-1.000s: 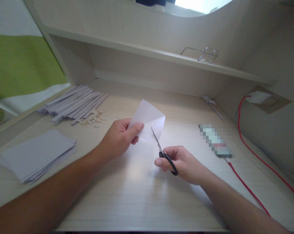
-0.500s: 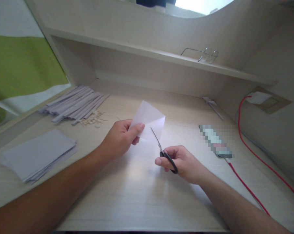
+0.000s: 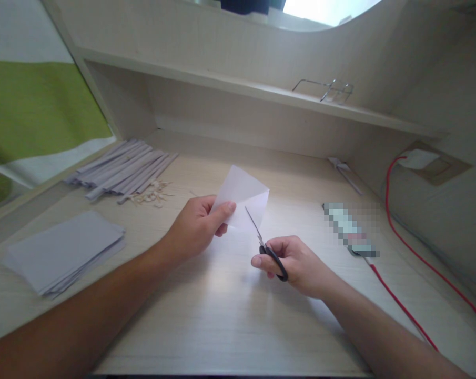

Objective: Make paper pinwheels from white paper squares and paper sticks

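Note:
Between the thumb and fingers of my left hand is a folded sheet of white paper, held up above the desk with a crease running across it. My right hand grips a pair of scissors by its black handles, thumb and fingers at the loops. The scissors' thin blades point up and left and overlap the lower part of the paper in view; whether they are cutting into it I cannot tell. Both hands are closed.
On the left lie a stack of white paper, a pile of narrow paper strips and thin curly scraps. To the right are a blurred phone and a red cable. A wire rack sits on the shelf.
The paper and my left hand have shifted very slightly right and down. My right hand and the scissors look almost unmoved.

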Demonstrator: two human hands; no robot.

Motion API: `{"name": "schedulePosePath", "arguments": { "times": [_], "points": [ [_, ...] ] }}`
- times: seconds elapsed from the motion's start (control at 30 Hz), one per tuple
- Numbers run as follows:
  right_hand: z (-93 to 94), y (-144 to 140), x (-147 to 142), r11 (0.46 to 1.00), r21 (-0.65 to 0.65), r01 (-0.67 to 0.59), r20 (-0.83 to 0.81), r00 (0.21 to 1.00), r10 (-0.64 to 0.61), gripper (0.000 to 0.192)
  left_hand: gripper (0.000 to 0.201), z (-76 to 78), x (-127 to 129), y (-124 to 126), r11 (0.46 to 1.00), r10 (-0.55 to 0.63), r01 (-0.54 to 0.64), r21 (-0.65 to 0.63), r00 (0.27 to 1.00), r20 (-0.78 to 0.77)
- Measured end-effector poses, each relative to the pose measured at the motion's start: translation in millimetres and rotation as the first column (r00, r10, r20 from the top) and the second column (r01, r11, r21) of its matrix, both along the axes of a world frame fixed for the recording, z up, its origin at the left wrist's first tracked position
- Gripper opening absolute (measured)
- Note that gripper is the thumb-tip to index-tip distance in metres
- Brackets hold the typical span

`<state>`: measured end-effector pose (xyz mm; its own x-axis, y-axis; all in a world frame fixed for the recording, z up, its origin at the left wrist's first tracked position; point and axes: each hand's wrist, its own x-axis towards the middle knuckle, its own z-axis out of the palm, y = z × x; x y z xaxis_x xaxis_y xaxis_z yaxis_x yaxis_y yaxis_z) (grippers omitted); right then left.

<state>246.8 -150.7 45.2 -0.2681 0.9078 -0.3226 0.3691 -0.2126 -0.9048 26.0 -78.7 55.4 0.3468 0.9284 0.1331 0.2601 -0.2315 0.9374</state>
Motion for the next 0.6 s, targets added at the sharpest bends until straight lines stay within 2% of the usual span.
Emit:
{"name": "schedulePosePath", "arguments": {
  "times": [0.2, 0.33, 0.5, 0.6],
  "points": [
    [0.0, -1.5, -0.5, 1.000, -0.001, -0.001, 0.043, 0.999, 0.001, 0.049, 0.044, -2.4, -0.1, 0.2, 1.000, 0.014, -0.014, -0.012, 1.000, 0.023],
    [-1.2, -0.5, 4.8, 1.000, -0.015, -0.010, 0.152, 0.988, 0.012, 0.049, 0.041, -3.4, -0.8, 4.9, 0.995, 0.102, -0.100, -0.024, 0.991, 0.083],
    [-0.6, 9.9, 18.5, 0.975, 0.217, 0.049, 0.275, 0.955, -0.109, 0.038, 0.037, -0.7, -3.1, 12.4, 0.977, 0.215, -0.213, -0.032, 0.970, 0.110],
    [-0.3, 15.1, 18.8, 0.925, 0.319, 0.204, 0.166, 0.949, -0.266, 0.039, 0.036, 1.1, -0.6, 10.5, 0.978, 0.204, -0.199, -0.056, 0.974, 0.099]
  ]
}}
